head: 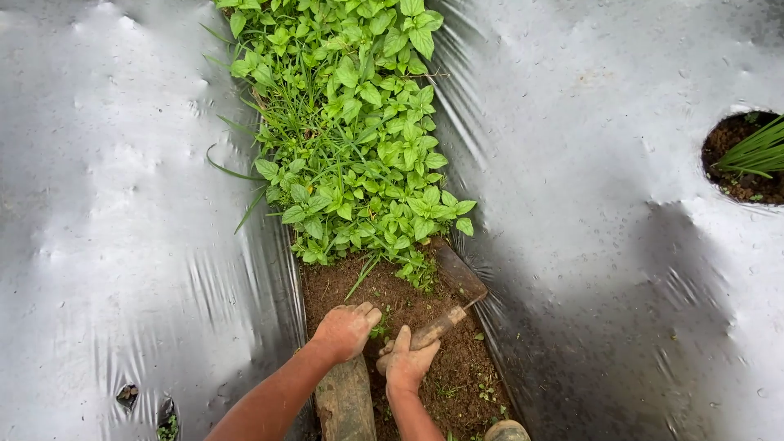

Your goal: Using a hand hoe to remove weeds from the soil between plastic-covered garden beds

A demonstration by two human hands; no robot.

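Hand hoe (452, 287), lower centre of frame: rusty flat blade resting on bare soil at the near edge of the weeds, short wooden handle slanting down-left into my right hand (406, 359). Right hand is wrapped shut round the handle's end, thumb up along it; a low grip like this keeps the blade flat to the ground, I judge.

Left hand (346, 329), just left of the right one, is curled loosely with the knuckles up, fingers bent down to the soil. Whether it has hold of anything I cannot tell; the fingertips are hidden. Both hands are caked in dirt.

Soil strip (441, 359) beneath the hands is brown and mostly bare, a few tiny sprouts left. Directly above the blade, filling the upper centre, a dense patch of broad-leaved weeds (359, 147) mixed with grass blades runs up the furrow.

Silver plastic mulch (114, 204) covers the beds on both sides, wrinkled and wet-looking, which leaves only this narrow strip open. At right edge, a planting hole (735, 159) in the plastic holds slim green leaves. Lower left, two small tears (147, 404) in the sheet.
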